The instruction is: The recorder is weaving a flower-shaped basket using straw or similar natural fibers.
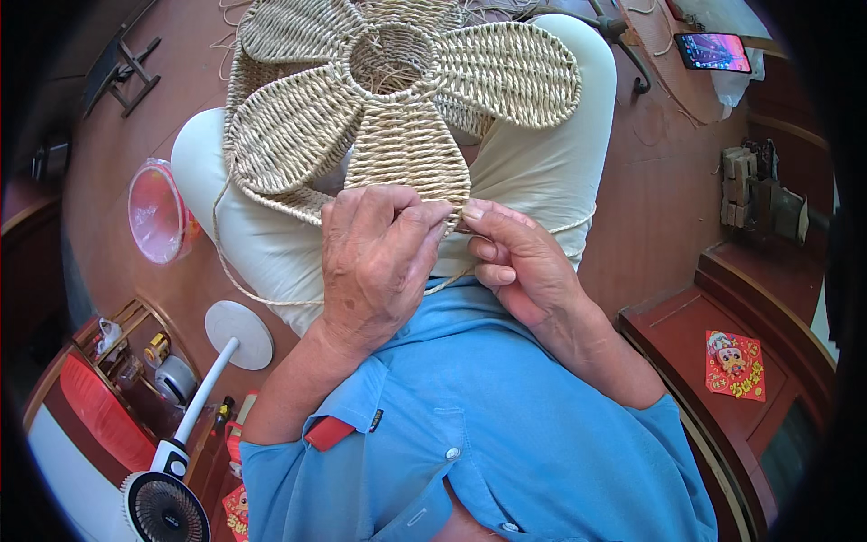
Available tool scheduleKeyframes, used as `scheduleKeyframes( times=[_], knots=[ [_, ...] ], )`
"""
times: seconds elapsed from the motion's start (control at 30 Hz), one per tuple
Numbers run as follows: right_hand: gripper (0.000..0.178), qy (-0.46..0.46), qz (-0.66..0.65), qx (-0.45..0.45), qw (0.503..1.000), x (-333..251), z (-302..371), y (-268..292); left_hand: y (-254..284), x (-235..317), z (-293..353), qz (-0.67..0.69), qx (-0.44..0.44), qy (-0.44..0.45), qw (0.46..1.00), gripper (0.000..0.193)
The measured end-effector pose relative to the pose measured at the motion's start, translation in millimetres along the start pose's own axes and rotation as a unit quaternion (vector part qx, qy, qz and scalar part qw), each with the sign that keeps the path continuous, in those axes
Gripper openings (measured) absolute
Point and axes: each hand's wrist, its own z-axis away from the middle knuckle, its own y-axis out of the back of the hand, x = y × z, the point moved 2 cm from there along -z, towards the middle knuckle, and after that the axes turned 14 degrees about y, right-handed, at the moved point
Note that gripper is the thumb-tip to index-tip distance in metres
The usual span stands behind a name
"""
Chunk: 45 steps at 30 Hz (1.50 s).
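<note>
A flower-shaped basket (406, 144) woven from pale straw cord rests on my lap, its petals spread around a round opening (388, 56). My left hand (375, 257) is closed over the lower edge of the petal nearest me. At that petal's right corner, my right hand (524, 257) pinches the woven edge between thumb and forefinger, its other fingers curled. Whether a loose strand lies in that pinch is hidden. A thin straw cord (224, 244) hangs from the basket's left side and loops over my lap, passing behind my left hand.
A red and clear plastic bin (158, 212) stands on the floor at left, near a white stand fan (167, 501). A lit phone (713, 52) is propped at the far right. A wooden cabinet (668, 316) flanks me on the right. Loose straw lies beyond the basket.
</note>
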Motion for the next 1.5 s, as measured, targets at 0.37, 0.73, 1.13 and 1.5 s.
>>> scheduleKeyframes(
  times=[0.37, 0.73, 1.13, 1.5],
  knots=[
    [0.016, 0.017, 0.043, -0.022, 0.999, 1.4, -4.9, -5.5, 1.7, 11.6, -1.5, -0.015, -0.014, 0.042, 0.999, 0.028],
    [0.014, -0.043, -0.090, -0.026, 0.995, 13.8, -9.3, 2.1, 6.9, 16.2, -19.5, -0.024, -0.071, 0.054, 0.996, 0.017],
    [0.028, 0.006, -0.048, -0.041, 0.998, 18.1, -12.9, 10.9, 16.1, 23.5, -56.4, -0.017, -0.207, 0.098, 0.973, 0.013],
    [0.023, 0.132, 0.021, -0.036, 0.990, 17.8, -16.5, 13.6, 18.2, 29.1, -67.2, -0.022, -0.255, 0.143, 0.956, 0.012]
  ],
)
